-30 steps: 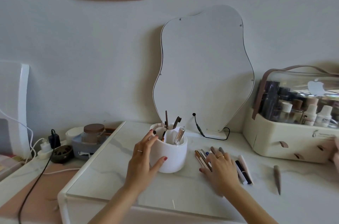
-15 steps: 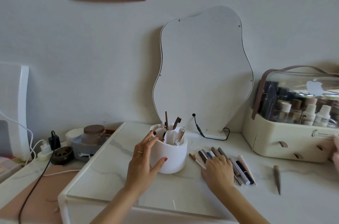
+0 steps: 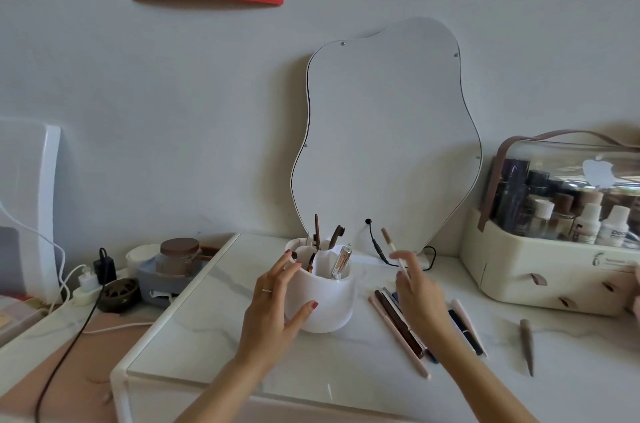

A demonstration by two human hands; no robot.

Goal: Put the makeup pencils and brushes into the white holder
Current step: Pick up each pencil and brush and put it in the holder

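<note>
The white holder [image 3: 323, 301] stands mid-table with several brushes and pencils upright in its compartments. My left hand [image 3: 273, 301] wraps around the holder's left side, thumb at the front. My right hand [image 3: 420, 298] is raised just right of the holder and grips a thin white pencil with a beige cap [image 3: 390, 247], tip pointing up. Under and beside that hand lie several pencils in a loose row [image 3: 398, 322], pink, brown, black and white. A brown pencil [image 3: 527, 344] lies alone further right.
A wavy mirror [image 3: 388, 131] leans on the wall behind the holder, its black cable [image 3: 375, 244] trailing on the table. A cream cosmetics case [image 3: 547, 270] fills the right. Jars, chargers and cables [image 3: 104, 280] crowd the lower surface at left.
My right hand lay flat on the row of pencils; it has lifted with one white pencil pinched in its fingers. The left hand stays on the holder.
</note>
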